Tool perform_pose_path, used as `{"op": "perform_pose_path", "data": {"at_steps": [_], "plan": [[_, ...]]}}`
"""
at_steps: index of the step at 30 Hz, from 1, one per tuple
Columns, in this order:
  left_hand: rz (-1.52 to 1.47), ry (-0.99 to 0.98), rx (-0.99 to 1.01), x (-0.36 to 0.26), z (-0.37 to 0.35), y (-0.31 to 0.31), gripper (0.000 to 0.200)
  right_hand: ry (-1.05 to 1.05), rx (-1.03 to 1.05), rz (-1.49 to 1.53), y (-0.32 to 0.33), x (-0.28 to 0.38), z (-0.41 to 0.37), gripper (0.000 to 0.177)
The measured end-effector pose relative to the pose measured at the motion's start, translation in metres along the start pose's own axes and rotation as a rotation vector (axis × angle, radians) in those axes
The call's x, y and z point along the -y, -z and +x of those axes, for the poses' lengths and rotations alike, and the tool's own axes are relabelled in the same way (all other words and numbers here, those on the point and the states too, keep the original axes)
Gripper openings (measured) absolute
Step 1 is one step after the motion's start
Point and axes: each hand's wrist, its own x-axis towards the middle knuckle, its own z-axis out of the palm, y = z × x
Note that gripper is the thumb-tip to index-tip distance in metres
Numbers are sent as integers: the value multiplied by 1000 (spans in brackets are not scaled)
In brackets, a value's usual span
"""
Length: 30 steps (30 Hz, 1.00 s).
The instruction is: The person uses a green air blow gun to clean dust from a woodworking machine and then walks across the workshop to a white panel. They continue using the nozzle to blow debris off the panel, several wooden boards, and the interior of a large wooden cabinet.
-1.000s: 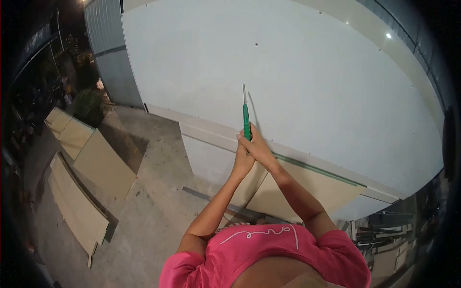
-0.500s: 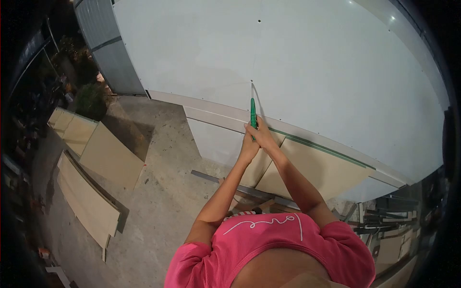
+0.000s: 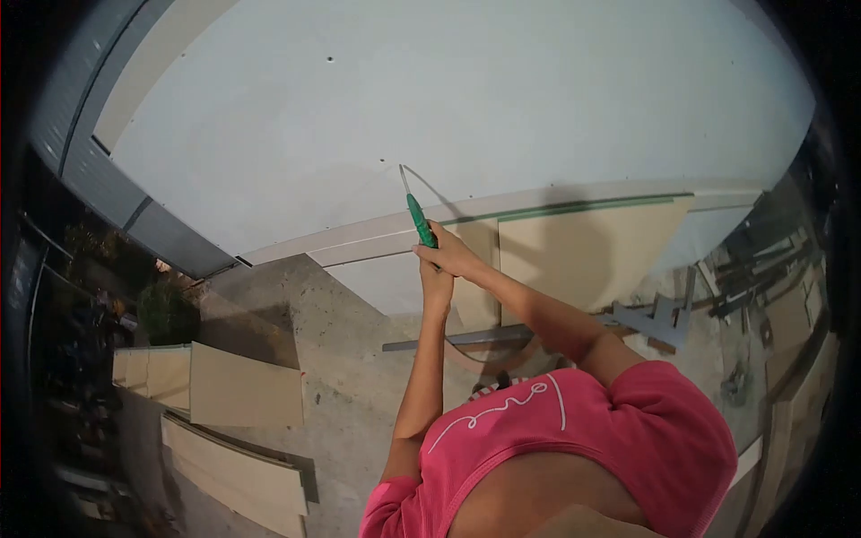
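A screwdriver (image 3: pixel 418 219) with a green handle and thin metal shaft points up toward a large white panel (image 3: pixel 538 108). Its tip is at or very close to the panel face, just right of a small dark hole (image 3: pixel 382 160). My right hand (image 3: pixel 456 253) is closed around the lower handle. Below it, my left hand (image 3: pixel 437 285) is closed on the handle's end, partly overlapped by the right. Another dark hole (image 3: pixel 330 59) shows higher up the panel.
Beige boards (image 3: pixel 592 242) lean under the panel's lower edge. More boards (image 3: pixel 247 386) lie on the concrete floor (image 3: pixel 345 359) at the left. Grey metal strips (image 3: pixel 659 321) and scrap pieces lie to the right. Corrugated sheeting (image 3: pixel 170 238) stands at left.
My view has turned, shifting the panel and floor boards. The screwdriver tip, at the dark hole before, is now to its right, and the handle leans more. Both hands keep their hold.
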Motion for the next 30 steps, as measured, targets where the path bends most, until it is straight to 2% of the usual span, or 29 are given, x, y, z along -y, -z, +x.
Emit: {"op": "perform_pose_path", "data": {"at_steps": [3, 6, 8, 10, 12, 13, 17, 22, 25, 29, 30], "plan": [[42, -29, 0, 30, -15, -19, 41, -13, -82, 25, 8, -38, -20, 63], [4, 50, 30, 53, -26, -44, 39, -131, -122, 123, 17, -83, -31, 63], [-34, 225, 73, 55, -29, -60, 36, -157, -133, 111, 30, -101, -37, 63], [-80, 236, 108, 73, -22, -69, 34, -245, -111, 116, 44, -109, -38, 62], [-114, 239, 144, 82, -16, -77, 32, -200, -111, 93, 53, -134, -28, 62], [-115, 255, 144, 81, -15, -82, 32, -153, -118, 66, 56, -136, -26, 61], [-63, 315, 119, 70, -15, -94, 31, -185, -117, 109, 67, -128, -33, 60], [-86, 300, 121, 81, -15, -99, 33, -203, -71, 101, 80, -113, -42, 60], [-65, 265, 129, 69, -18, -116, 33, -122, -158, 45, 87, -118, -47, 59], [-3, 263, 157, 68, -28, -152, 26, -207, -204, 96, 120, -125, -76, 60], [-3, 267, 167, 74, -29, -164, 26, -178, -275, 94, 130, -133, -84, 56]]}}
